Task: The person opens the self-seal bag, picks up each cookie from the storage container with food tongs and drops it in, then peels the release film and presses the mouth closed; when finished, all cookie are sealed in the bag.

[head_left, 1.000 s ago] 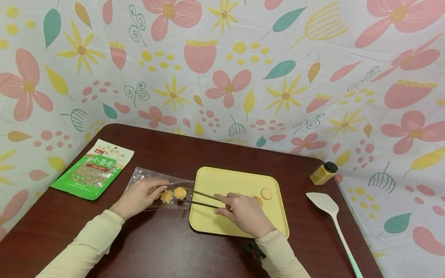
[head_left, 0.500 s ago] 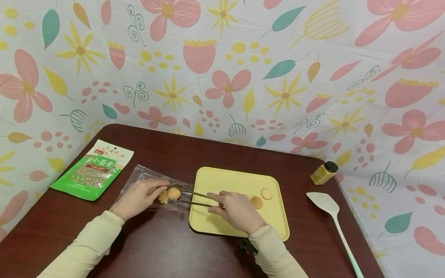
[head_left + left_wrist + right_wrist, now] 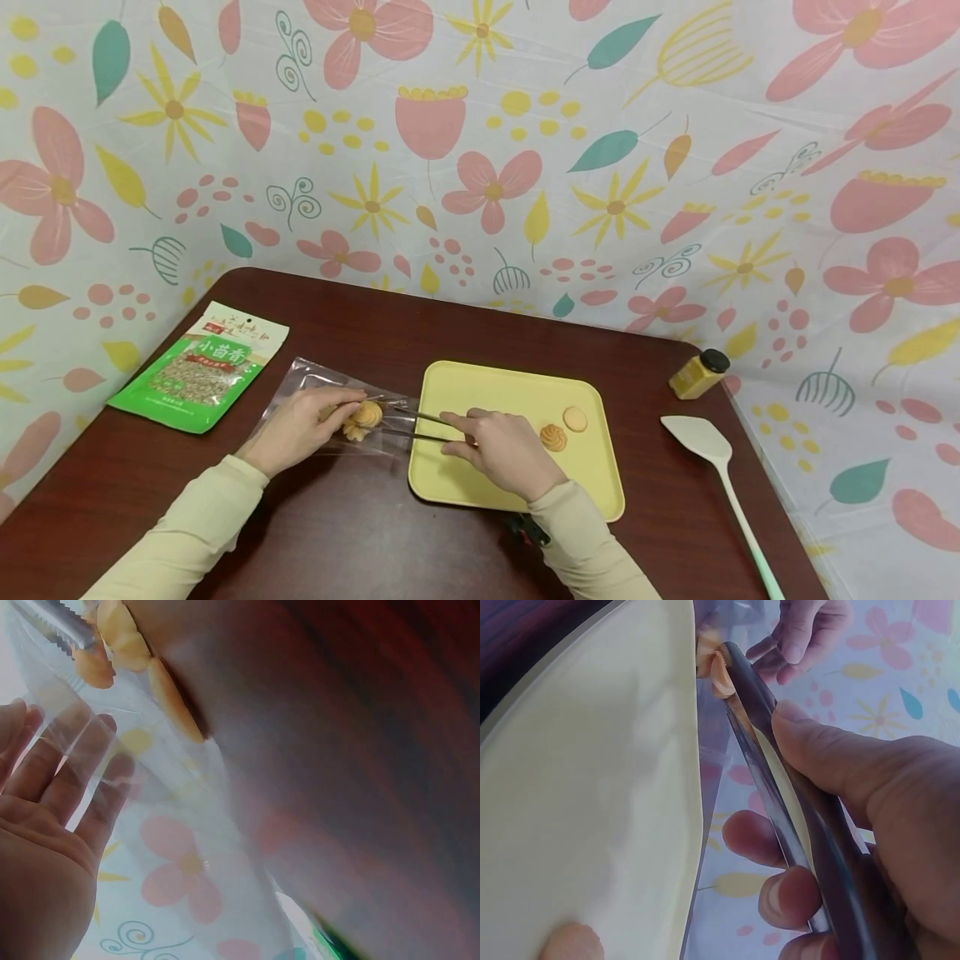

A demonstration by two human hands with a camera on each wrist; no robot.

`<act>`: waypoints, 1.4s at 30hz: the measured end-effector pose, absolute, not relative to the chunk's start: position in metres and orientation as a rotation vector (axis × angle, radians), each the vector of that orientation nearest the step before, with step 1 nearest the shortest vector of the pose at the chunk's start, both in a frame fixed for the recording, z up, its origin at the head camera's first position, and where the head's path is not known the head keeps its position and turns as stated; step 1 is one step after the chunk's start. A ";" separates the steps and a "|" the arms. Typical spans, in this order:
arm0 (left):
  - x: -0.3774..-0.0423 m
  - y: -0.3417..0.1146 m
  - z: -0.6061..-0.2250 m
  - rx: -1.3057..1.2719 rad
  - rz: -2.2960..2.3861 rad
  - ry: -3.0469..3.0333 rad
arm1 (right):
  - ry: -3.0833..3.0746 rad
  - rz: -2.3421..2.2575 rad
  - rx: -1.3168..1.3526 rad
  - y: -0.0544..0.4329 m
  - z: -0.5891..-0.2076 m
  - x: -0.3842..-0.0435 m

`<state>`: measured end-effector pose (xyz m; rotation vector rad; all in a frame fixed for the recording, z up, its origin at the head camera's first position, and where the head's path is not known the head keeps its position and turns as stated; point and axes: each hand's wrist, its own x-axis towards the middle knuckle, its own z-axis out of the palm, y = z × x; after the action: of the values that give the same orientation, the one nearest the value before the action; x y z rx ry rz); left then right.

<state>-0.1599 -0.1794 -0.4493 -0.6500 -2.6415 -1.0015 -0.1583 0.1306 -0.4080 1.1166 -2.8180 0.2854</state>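
Note:
My left hand [image 3: 307, 417] pinches the edge of a clear plastic bag [image 3: 395, 443] lying left of the tray; its fingers show through the film in the left wrist view. Several golden cookies [image 3: 366, 418] are in the bag by these fingers. My right hand [image 3: 506, 454] grips metal tongs [image 3: 817, 817], thumb on one arm and fingers curled round the other. The tongs' toothed tips reach into the bag, with a cookie [image 3: 94, 667] between them. Under my right hand is the yellow tray [image 3: 465, 383], holding a swirled cookie [image 3: 553, 437] and a round flat one [image 3: 575, 418].
A green-and-white spice packet [image 3: 202, 367] lies at the far left of the dark table [image 3: 360, 533]. To the right are a small yellow jar with a black lid [image 3: 697, 373] and a white spatula [image 3: 712, 450]. A flower-patterned cloth [image 3: 480, 167] hangs behind the table.
My right hand has moved left, carrying the tongs and cookie further into the bag towards my left hand. The swirled cookie on the tray has come into full view. My left hand stays put.

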 end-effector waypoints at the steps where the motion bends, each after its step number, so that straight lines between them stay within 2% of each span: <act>1: -0.160 -0.179 -0.449 -0.654 -1.003 -2.639 | -2.817 0.286 1.117 0.130 -0.408 -0.159; 42: -0.159 -0.180 -0.450 -0.664 -1.008 -2.645 | -2.805 0.233 1.121 0.116 -0.410 -0.158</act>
<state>-0.1591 -0.1801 -0.4501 -0.6635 -2.6447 -1.0077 -0.1575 0.1155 -0.4101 1.1209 -2.8054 0.2330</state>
